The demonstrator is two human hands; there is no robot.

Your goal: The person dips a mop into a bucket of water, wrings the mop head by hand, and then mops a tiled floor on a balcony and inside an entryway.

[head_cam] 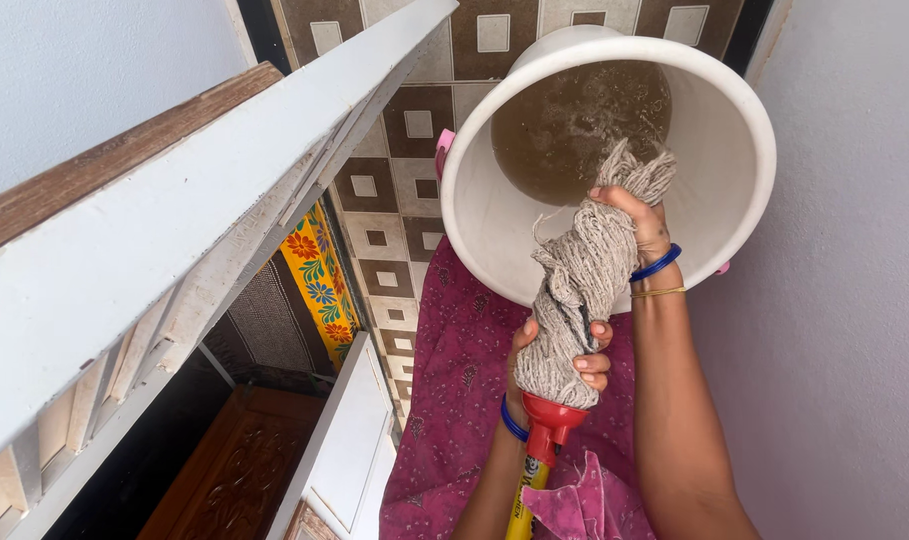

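The left hand [566, 362] is clamped around the low end of the mop head [584, 280], just above the red socket [551, 420] that joins it to the yellow handle [524, 495]. The right hand [636, 222] is clamped on the far end of the same strands, fingers wrapped around the twisted bundle. Between the two hands the grey-beige cords are wound into a tight rope, with frayed tips fanning out past the right hand.

The mop head hangs over the near rim of a white bucket [749, 150], its far tips above the brown, murky water [574, 120] inside. The bucket stands on a floor of brown and cream tiles [394, 190].

Each wrist carries a blue bangle [656, 265]; the right also has a thin gold one. Magenta patterned cloth [464, 370] lies below the arms, near the viewer.

To the left, a white railing [174, 240] with a wooden top runs far to near. Beyond it lower down are a bright floral strip [319, 275] in orange and yellow, a white door [349, 450], and dark wooden panelling. A pale wall [854, 300] closes the right side.
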